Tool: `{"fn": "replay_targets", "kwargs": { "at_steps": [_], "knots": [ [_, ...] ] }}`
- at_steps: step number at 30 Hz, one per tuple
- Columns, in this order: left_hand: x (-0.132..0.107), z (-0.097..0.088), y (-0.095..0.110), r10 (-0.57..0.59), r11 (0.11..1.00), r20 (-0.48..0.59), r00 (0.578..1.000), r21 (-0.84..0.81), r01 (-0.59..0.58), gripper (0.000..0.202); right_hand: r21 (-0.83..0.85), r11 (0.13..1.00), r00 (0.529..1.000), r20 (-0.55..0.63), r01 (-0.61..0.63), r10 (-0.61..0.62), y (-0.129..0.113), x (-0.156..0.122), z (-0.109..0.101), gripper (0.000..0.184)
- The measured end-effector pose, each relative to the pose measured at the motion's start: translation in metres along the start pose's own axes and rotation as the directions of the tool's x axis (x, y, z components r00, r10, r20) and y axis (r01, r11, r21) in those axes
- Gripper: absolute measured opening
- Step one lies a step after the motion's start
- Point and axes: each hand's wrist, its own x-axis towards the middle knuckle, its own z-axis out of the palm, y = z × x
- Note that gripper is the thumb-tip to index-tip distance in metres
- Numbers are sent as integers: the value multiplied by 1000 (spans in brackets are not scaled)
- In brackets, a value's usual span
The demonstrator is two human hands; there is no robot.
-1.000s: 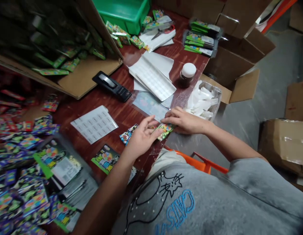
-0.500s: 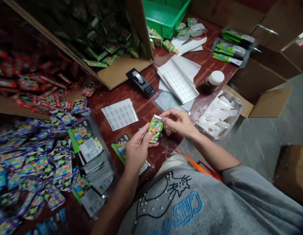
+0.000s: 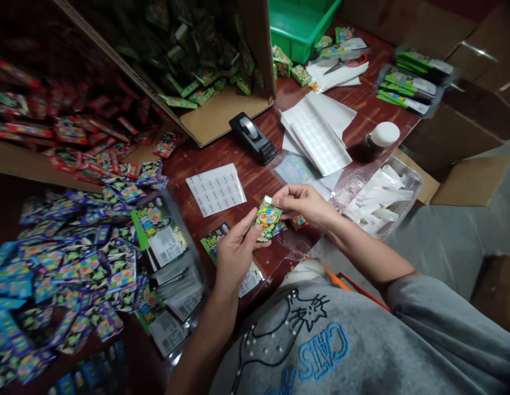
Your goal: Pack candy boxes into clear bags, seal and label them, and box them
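Observation:
A small green printed box (image 3: 268, 217) is held between both hands above the front of the table. My left hand (image 3: 237, 248) grips its lower left side, thumb across the front. At the top end, the fingers of my right hand (image 3: 306, 204) pinch the white flap. Below the hands lies a printed packet (image 3: 213, 237) in clear plastic, partly covered by my left hand. A red box (image 3: 298, 221) and a blue one show in part beneath my right hand. A sheet of oval labels (image 3: 216, 189) lies just beyond my left hand.
Purple boxes (image 3: 79, 269) and flat packets (image 3: 162, 233) cover the left side. A carton (image 3: 230, 109) of green boxes stands behind, near a tape dispenser (image 3: 255, 140). Rightward are label sheets (image 3: 320, 137), a white-capped bottle (image 3: 384, 135), and a tub of white strips (image 3: 384, 197).
The whole view has shifted, so the scene sits further right. The white flap at the box's top stood up before and now looks folded lower under my right fingers.

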Motion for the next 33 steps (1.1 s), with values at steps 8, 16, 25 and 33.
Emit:
{"fn": "replay_targets", "kwargs": {
  "at_steps": [8, 16, 25, 33],
  "knots": [
    [15, -18, 7, -42, 999, -97, 994, -16, 41, 48, -510, 621, 802, 419, 595, -425, -4, -14, -23, 30],
    [27, -2, 13, -17, 999, 119, 993, 31, 14, 57, -514, 420, 633, 743, 747, -217, -14, -22, -41, 34],
    [-30, 43, -29, -243, 970, 349, 905, 80, 229, 73, -612, 246, 656, 732, 752, -185, 19, -100, -53, 82],
    [6, -41, 17, 112, 491, 565, 817, 683, -540, 112, -898, -51, 865, 435, 437, -248, 14, -55, -130, 88]
  ]
}}
